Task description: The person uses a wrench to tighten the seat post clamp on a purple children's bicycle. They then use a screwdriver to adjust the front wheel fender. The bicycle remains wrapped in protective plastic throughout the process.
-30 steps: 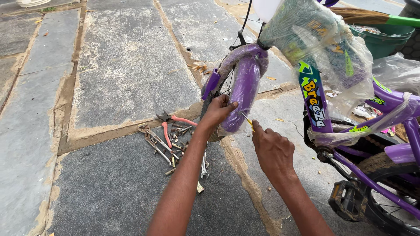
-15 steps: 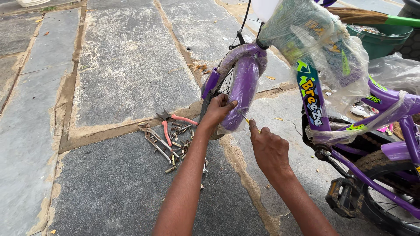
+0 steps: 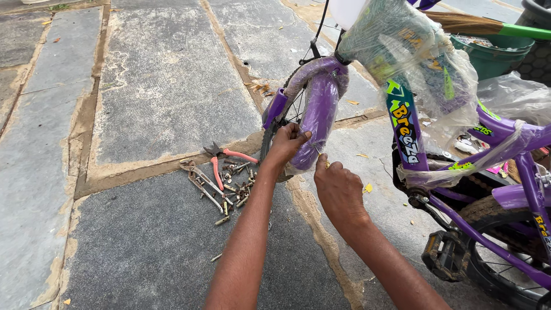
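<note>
A small purple bicycle [image 3: 493, 189] stands at the right, its frame and front mudguard [image 3: 318, 109] wrapped in clear plastic. My left hand [image 3: 287, 143] grips the lower end of the wrapped mudguard over the front wheel [image 3: 281, 123]. My right hand [image 3: 338, 186] is just below and to the right of it, fingers pinched on a small yellowish item at the mudguard's lower edge; what that item is I cannot make out.
Red-handled pliers [image 3: 221, 161], spanners and several bolts [image 3: 229, 189] lie on the stone paving left of the wheel. A green bucket [image 3: 491, 54] and a broom [image 3: 476, 26] are behind the bike. A pedal [image 3: 445, 252] juts out at the lower right.
Both hands have stayed at the mudguard's lower end. My right hand has shifted slightly up toward it.
</note>
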